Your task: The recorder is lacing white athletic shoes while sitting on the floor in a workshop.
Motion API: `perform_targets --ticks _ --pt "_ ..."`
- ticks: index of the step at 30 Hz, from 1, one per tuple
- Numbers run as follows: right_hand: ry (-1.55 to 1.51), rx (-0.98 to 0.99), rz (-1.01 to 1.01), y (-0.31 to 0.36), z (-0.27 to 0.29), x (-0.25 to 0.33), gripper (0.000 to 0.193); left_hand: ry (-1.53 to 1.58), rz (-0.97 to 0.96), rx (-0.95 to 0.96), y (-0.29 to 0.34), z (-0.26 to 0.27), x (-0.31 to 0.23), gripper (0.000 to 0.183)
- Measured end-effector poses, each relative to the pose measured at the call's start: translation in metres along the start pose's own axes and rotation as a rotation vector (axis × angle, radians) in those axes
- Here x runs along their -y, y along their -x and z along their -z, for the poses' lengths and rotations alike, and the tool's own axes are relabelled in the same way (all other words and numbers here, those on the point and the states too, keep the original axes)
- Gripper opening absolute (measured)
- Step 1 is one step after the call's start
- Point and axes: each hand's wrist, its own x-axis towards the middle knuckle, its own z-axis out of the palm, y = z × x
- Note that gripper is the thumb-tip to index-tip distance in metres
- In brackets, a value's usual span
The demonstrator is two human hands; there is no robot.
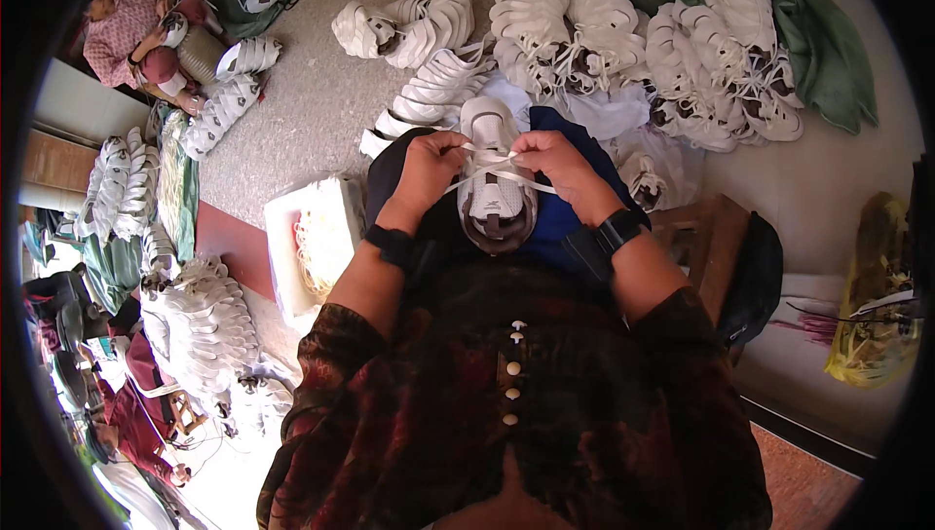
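A white shoe upper (490, 196) with a brown heel opening rests on my lap, its toe pointing away from me. White shoelaces (492, 171) cross over its middle. My left hand (431, 170) pinches the lace at the shoe's left side, with fingers close to the eyelets. On the opposite side my right hand (563, 168) pinches the lace too, near the crossing. Both hands are level with each other, and the lace spans between them. Dark bands circle both wrists. The fingertips cover part of the lace.
Piles of white shoe uppers (716, 62) lie on the floor ahead, beside green cloth (828, 53). A white box of laces (317, 238) stands left of my lap. At my right are a wooden stool (716, 247) and a yellow bag (872, 306). Co-workers sit at far left.
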Motion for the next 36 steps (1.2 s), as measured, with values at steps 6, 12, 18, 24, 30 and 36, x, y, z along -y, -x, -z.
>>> perform_targets --ticks 6,12,18,24,30,36 --pt "-0.248 0.005 -0.210 0.001 -0.006 0.012 0.012 0.075 0.190 0.184 -0.003 0.008 -0.005 0.014" --pt "0.164 -0.199 -0.005 0.003 -0.007 -0.006 0.021 -0.752 -0.299 -0.150 0.002 -0.010 0.001 0.012" --pt "0.364 -0.258 0.118 0.011 -0.008 -0.003 0.021 -0.700 -0.454 -0.208 0.013 -0.011 -0.001 0.017" --pt "0.246 -0.096 0.026 0.023 -0.003 0.009 0.016 -0.778 -0.136 -0.088 0.031 -0.005 -0.023 0.030" --pt "0.399 -0.146 0.111 0.037 -0.008 0.019 0.012 -0.696 -0.096 -0.111 0.036 -0.003 -0.025 0.033" --pt "-0.375 -0.497 0.013 0.066 0.084 -0.004 0.013 0.295 0.043 -0.409 0.054 0.061 -0.013 0.019"
